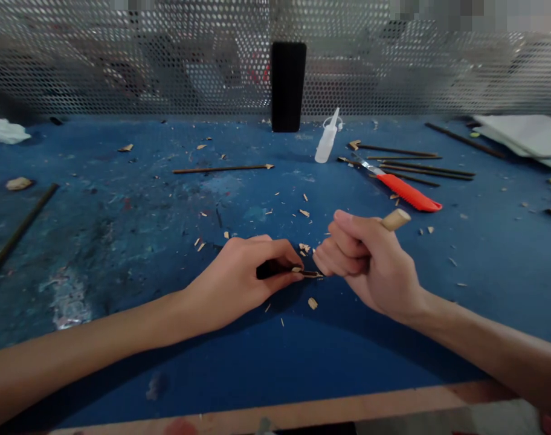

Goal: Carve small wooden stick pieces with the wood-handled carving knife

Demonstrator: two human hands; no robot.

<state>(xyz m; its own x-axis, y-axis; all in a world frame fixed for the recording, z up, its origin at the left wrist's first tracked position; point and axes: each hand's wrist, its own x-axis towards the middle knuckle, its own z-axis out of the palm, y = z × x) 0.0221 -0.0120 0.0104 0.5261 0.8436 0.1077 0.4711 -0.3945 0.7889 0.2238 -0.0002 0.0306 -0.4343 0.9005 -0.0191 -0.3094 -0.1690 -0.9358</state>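
My left hand lies on the blue table, its fingers pinched round a thin dark stick whose pale cut tip points right. My right hand is a closed fist right next to that tip, wrapped round a tool with a pale wooden handle that sticks up behind the thumb. The tool's working end is hidden between the two hands. Small pale wood chips lie scattered around and beyond both hands.
An orange-handled knife lies beside several dark sticks at the back right. A small white squeeze bottle and a black box stand before the perforated metal screen. A lone stick lies mid-table, white sheets far right.
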